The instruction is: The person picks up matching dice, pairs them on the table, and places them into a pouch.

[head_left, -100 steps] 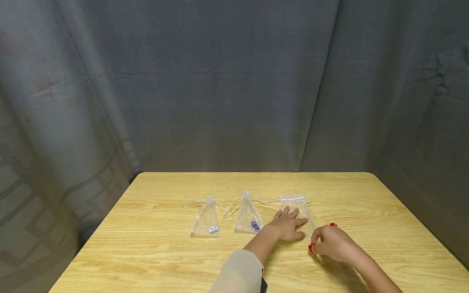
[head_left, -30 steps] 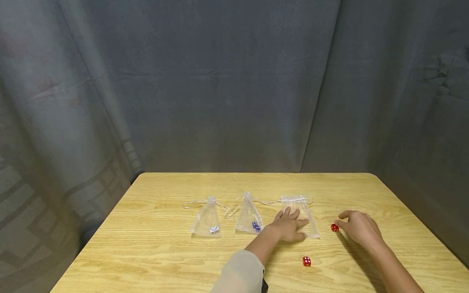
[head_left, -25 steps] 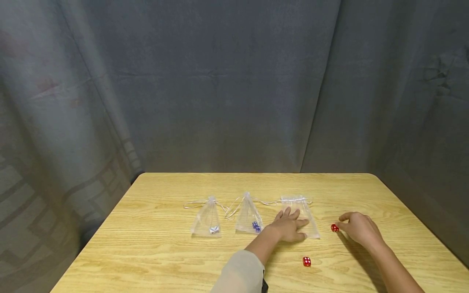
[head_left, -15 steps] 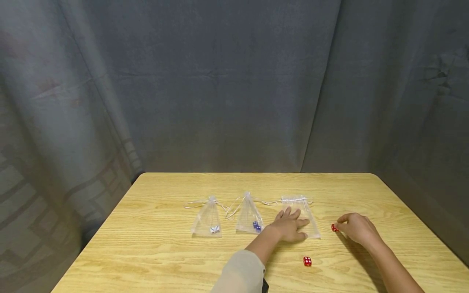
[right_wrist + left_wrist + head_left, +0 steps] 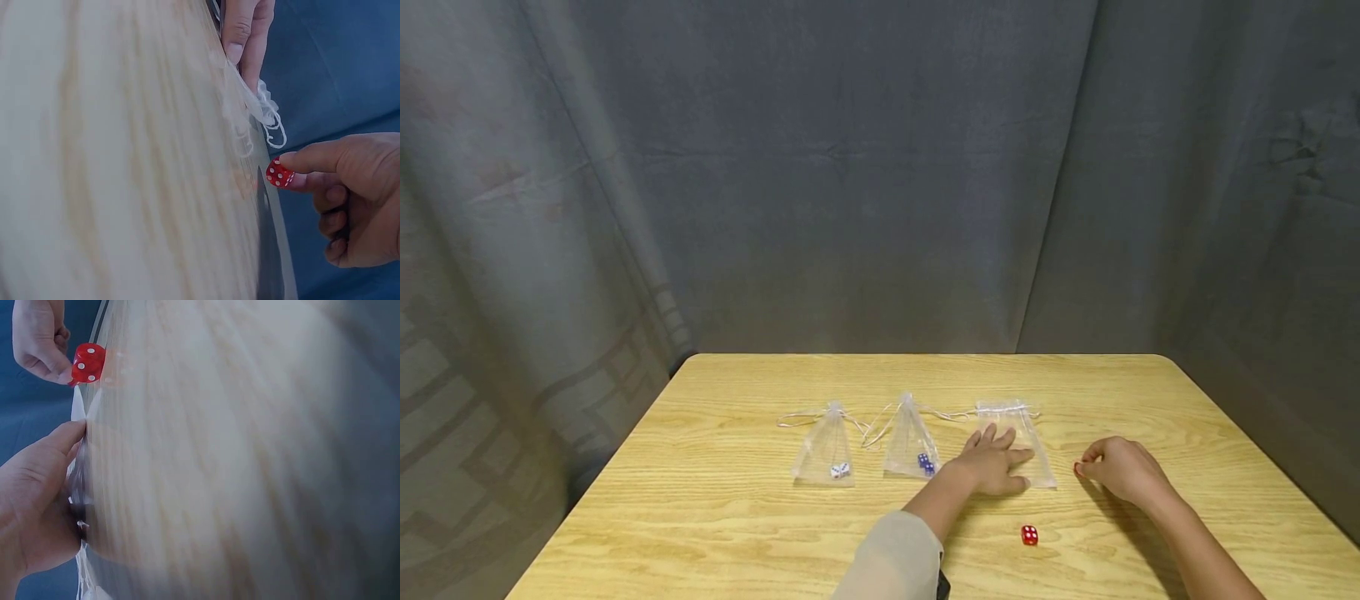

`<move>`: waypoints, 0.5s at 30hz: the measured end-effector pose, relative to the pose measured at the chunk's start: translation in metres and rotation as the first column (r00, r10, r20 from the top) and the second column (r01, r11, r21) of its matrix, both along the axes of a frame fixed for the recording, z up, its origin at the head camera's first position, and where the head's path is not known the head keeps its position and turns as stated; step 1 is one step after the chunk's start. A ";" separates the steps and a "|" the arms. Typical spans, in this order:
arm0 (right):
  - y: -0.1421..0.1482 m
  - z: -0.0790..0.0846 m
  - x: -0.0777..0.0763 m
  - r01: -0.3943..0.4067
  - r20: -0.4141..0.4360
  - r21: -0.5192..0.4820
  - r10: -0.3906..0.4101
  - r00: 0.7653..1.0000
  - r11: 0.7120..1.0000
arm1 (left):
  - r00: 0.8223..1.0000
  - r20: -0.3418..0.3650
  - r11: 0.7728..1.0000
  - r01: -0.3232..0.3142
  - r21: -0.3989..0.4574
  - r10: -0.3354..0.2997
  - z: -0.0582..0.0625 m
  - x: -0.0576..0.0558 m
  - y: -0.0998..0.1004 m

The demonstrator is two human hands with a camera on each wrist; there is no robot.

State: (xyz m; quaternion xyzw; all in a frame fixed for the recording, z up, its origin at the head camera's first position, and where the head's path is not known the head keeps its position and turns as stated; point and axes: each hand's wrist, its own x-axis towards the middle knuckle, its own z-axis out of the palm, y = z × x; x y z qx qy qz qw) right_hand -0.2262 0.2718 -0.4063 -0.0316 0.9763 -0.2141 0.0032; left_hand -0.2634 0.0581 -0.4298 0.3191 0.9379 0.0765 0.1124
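Note:
My left hand (image 5: 991,465) rests with spread fingers on a sheer white drawstring bag (image 5: 1039,477), which lies flat on the table. My right hand (image 5: 1123,468) pinches a red die (image 5: 279,173) between thumb and index finger, close over the table to the right of that bag; its other fingers curl into the palm. A second red die (image 5: 1029,535) sits on the table nearer the front, below the left hand. To the left lie two more sheer bags, one (image 5: 901,454) with blue dice (image 5: 926,464) inside, the other (image 5: 817,462) with white dice (image 5: 840,471).
White drawstrings (image 5: 880,425) trail between the bags across the wooden table (image 5: 700,517). Grey curtains (image 5: 865,183) hang behind the far edge and along both sides.
My right hand let go of one red die near the front, moved back and right to the other, and now pinches it, turned slightly. My left hand has stayed on the bag.

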 end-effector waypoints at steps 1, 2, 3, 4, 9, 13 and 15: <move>0.000 0.000 0.000 0.001 -0.003 0.000 -0.001 1.000 1.000 | 1.000 -0.001 1.000 0.000 0.000 0.000 0.000 0.000 0.000; -0.001 0.001 0.000 0.001 -0.006 -0.002 -0.001 1.000 1.000 | 1.000 -0.002 1.000 0.001 0.001 -0.001 -0.001 0.000 0.000; -0.001 0.001 0.001 0.001 -0.010 -0.003 -0.001 1.000 1.000 | 1.000 -0.001 1.000 0.001 0.003 -0.001 -0.001 0.000 0.000; -0.002 0.001 0.001 0.000 -0.015 -0.007 0.000 1.000 1.000 | 1.000 -0.001 1.000 0.001 0.002 -0.001 -0.001 -0.001 0.000; -0.004 0.005 0.003 0.000 -0.022 -0.019 0.000 1.000 1.000 | 1.000 0.004 1.000 0.002 0.003 -0.002 -0.001 -0.001 0.001; -0.007 0.007 0.005 0.000 -0.022 -0.030 -0.001 1.000 1.000 | 1.000 0.004 1.000 0.002 0.003 -0.002 -0.001 -0.001 0.000; -0.009 0.008 0.006 -0.002 -0.035 -0.030 0.001 0.999 1.000 | 1.000 0.004 1.000 0.000 0.005 0.000 -0.001 -0.001 0.000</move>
